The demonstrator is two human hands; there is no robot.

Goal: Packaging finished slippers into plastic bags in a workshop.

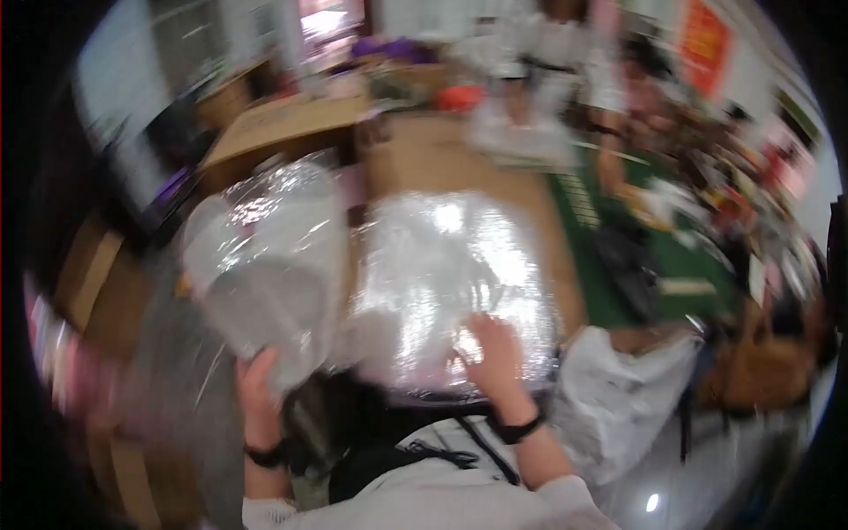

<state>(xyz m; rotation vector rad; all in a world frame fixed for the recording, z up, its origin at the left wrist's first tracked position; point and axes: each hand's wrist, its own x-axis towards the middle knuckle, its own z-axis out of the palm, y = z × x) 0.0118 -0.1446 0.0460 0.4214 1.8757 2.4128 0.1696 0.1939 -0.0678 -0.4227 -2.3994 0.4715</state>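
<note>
On the left, my left hand [258, 384] is closed on the near lower edge of a clear plastic bag [274, 238]. The bag has a pale, rounded thing inside whose kind I cannot make out, and it is tilted up beside the table. My right hand [495, 358] rests with fingers apart on the near right part of a stack of shiny clear plastic bags [424, 274]. Glare and motion blur hide the stack's details. Each wrist has a dark band.
A brown table [415, 155] stretches away from me, with a green cutting mat [689, 296] on its right. Behind the held bag stands a cardboard box [291, 124]. A person [556, 62] works at the far end. A white sack [623, 389] hangs at the near right.
</note>
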